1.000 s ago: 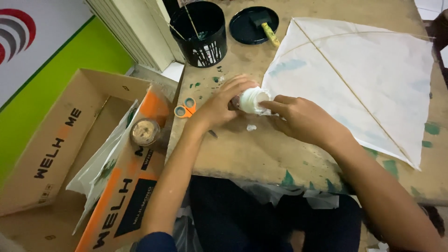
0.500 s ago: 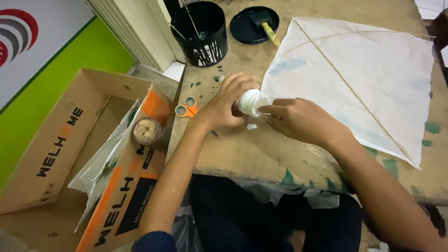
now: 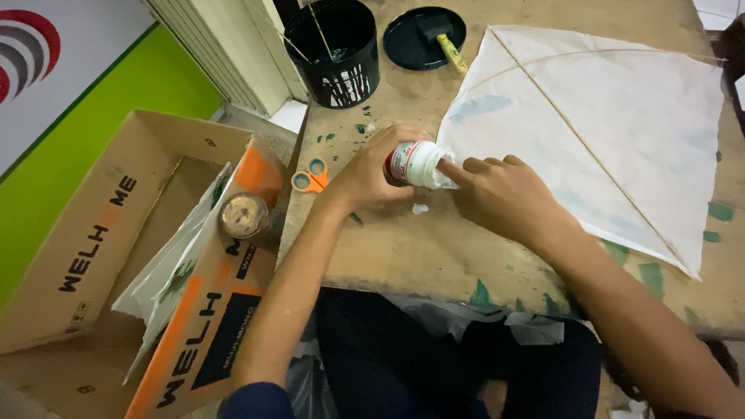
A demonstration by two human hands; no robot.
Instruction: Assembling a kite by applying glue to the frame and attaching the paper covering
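The left hand (image 3: 372, 174) is wrapped around a small white glue bottle (image 3: 415, 163) with a red-and-white label, fingers closed on its body; the bottle lies tilted on its side, just above the wooden table (image 3: 403, 248). The right hand (image 3: 504, 194) sits directly beside the bottle's far end — its index finger extended and touching the bottle's tip, where the near corner of the white paper kite (image 3: 605, 132) is also pressed. Whether the right hand pinches the paper or only presses on it cannot be told; its remaining fingers are curled loosely.

Directly below the grip, a small white blob (image 3: 420, 209) lies on the table. Just left of the left wrist rest orange-handled scissors (image 3: 310, 177). Beyond the grip, towards the far table edge, stands a black bucket (image 3: 341, 50) with sticks in it, and to its right a black round lid (image 3: 423, 37) carrying a yellow-handled brush (image 3: 448, 48). The kite spreads out to the right of both hands, with thin bamboo spars crossing its surface.

Well left of the grip, off the table, sits an open cardboard box (image 3: 101, 233) — a round spool of thread (image 3: 243, 215) rests on its orange flap, with white paper sheets (image 3: 174, 271) tucked against it.
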